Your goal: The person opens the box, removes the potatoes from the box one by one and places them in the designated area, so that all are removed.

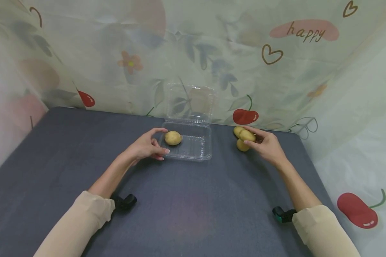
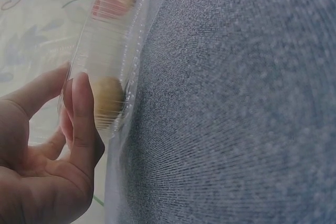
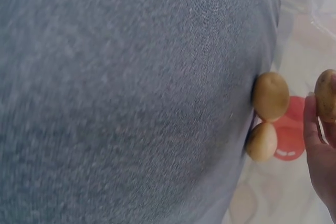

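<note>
A clear plastic clamshell container (image 1: pixel 193 157) sits on the table with its lid (image 1: pixel 191 101) raised at the back. One potato (image 1: pixel 173 138) lies in its left part. My left hand (image 1: pixel 147 145) holds the container by its left side; in the left wrist view the fingers (image 2: pixel 83 108) are against the clear wall. My right hand (image 1: pixel 268 145) pinches a potato (image 3: pixel 326 97) between thumb and fingers, lifted off the table. Two other potatoes, a larger one (image 3: pixel 271 96) and a smaller one (image 3: pixel 262 141), lie close together on the cloth beside that hand.
A dark grey cloth (image 1: pixel 180 210) covers the table. Behind it hangs a patterned curtain (image 1: pixel 193 46) with cherries, hearts and leaves, close to the table's back edge. The raised lid stands near this curtain.
</note>
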Available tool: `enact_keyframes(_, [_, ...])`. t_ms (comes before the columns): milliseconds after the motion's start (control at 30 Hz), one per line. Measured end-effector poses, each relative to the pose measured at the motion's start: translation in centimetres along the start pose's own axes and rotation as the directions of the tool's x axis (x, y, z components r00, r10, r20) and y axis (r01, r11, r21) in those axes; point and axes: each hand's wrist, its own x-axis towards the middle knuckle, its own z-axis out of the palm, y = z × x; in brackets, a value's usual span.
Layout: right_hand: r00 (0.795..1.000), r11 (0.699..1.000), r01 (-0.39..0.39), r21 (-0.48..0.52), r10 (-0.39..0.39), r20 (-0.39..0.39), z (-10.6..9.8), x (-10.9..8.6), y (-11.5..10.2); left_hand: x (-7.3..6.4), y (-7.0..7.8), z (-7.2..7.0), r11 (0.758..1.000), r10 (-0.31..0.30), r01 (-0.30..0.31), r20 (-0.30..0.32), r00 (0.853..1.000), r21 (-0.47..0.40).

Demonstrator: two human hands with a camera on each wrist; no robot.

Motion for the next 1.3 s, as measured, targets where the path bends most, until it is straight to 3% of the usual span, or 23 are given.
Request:
enact_keyframes(733, [0.998, 0.995, -0.043, -0.092, 0.038, -0.058, -1.6, -0.5, 2.2, -0.1, 0.3, -0.1, 1.000, -0.017, 0.017, 0.026, 1.000, -0.019])
enact_keyframes(1300, [0.988, 0.963, -0.131, -0.234, 0.108, -0.108, -1.3, -0.8, 3.7, -0.2, 0.3, -0.1, 1.000, -0.010, 0.010, 0.024, 1.000, -0.013])
